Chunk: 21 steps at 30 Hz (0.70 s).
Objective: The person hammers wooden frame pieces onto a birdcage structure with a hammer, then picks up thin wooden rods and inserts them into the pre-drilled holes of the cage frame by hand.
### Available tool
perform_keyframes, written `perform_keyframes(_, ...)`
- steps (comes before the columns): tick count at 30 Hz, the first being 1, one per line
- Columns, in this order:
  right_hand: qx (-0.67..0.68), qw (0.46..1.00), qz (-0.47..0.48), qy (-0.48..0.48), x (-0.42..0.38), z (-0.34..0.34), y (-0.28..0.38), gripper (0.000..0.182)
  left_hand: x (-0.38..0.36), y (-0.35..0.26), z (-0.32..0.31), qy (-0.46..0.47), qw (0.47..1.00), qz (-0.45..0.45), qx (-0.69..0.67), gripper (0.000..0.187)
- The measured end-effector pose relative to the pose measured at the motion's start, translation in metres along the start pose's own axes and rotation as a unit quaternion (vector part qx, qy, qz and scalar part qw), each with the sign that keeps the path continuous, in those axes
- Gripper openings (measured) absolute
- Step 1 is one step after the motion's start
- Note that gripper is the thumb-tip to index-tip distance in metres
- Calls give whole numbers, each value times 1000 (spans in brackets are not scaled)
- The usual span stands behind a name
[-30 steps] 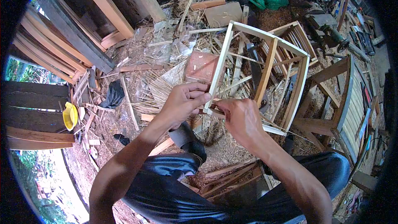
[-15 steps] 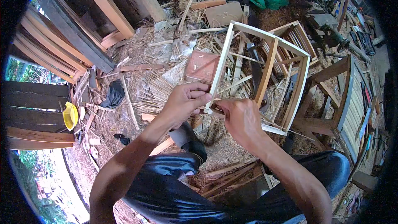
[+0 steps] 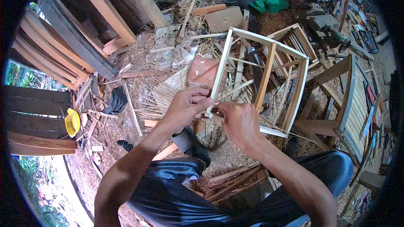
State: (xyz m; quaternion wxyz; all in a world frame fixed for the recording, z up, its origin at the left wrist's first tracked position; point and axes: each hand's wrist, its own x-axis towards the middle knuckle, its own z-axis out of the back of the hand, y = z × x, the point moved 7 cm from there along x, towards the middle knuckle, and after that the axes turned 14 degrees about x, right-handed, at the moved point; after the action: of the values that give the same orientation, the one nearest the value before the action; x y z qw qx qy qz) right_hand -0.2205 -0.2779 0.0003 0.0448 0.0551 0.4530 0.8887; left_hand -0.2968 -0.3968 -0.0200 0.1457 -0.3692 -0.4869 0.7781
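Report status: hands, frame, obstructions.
Left hand gripping the pale wooden frame at its near-left corner. Right hand at same corner, fingers curled. Reddish block and loose thin sticks lie close by.

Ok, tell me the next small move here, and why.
I'd probably steady the wooden frame with the left hand before shifting the right hand: both hands meet at its near left corner, while its far end extends away with no hand on it.

Daylight glare lower left, dim corners, curved fisheye edges, black vignette
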Motion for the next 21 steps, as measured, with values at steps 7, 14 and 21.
perform_keyframes(7,25,996,52,-71,-7,9,3,26,2,3,-2,23,999,1,27,24)
perform_keyframes(14,18,997,-15,-74,-3,5,2,19,2,6,-6,12,1000,8,-25,23)
perform_keyframes(21,-4,999,-8,-42,2,2,0,19,-2,3,-2,25,999,14,31,28)
